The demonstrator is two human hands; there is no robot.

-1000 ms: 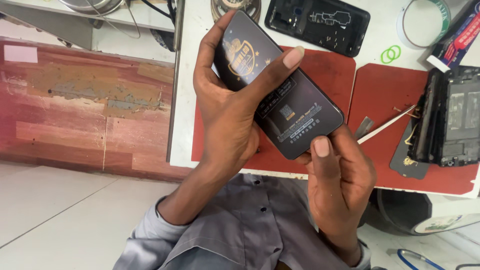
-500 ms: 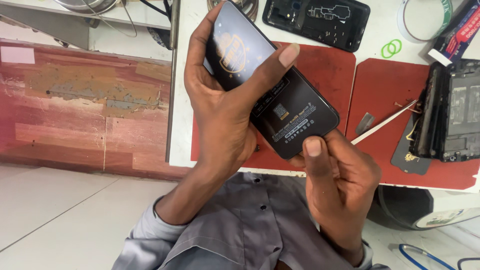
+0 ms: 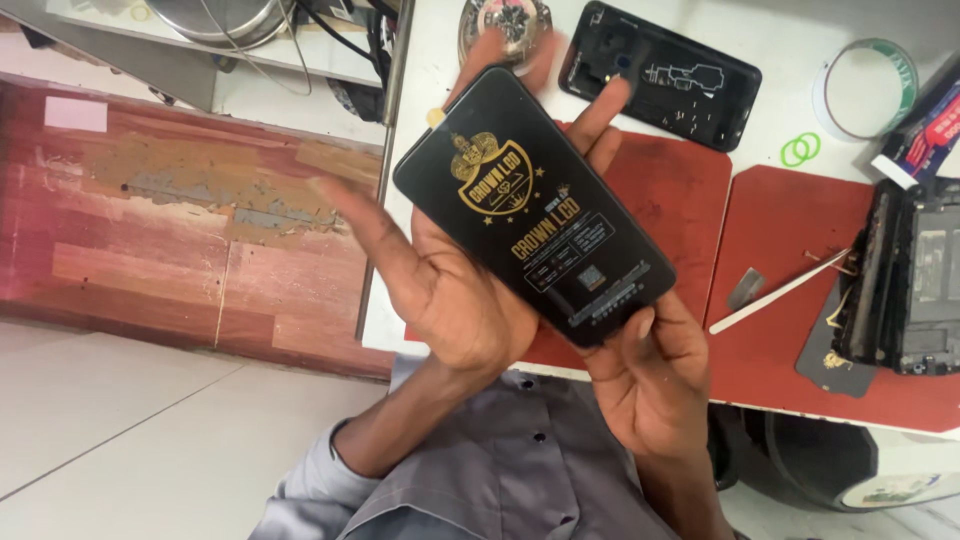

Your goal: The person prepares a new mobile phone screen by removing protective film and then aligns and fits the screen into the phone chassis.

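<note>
A black phone screen panel (image 3: 535,205) with gold print on its film is held slanted above the table edge. My right hand (image 3: 650,370) grips its lower end, thumb on the front face. My left hand (image 3: 450,290) lies palm up behind the panel. Its fingers are spread and reach past the top edge, and its thumb sticks out well to the left, off the panel. The left hand is blurred.
On the white table (image 3: 440,60) lie two red mats (image 3: 800,230), a black phone back frame (image 3: 660,75), an opened phone (image 3: 915,280), a white pry stick (image 3: 775,293), a tape roll (image 3: 865,90) and green rubber bands (image 3: 800,150). A worn wooden panel (image 3: 180,220) stands at the left.
My left hand has let go its wrap around the panel and opened flat behind it, thumb swung out left. The right hand keeps its hold on the lower end.
</note>
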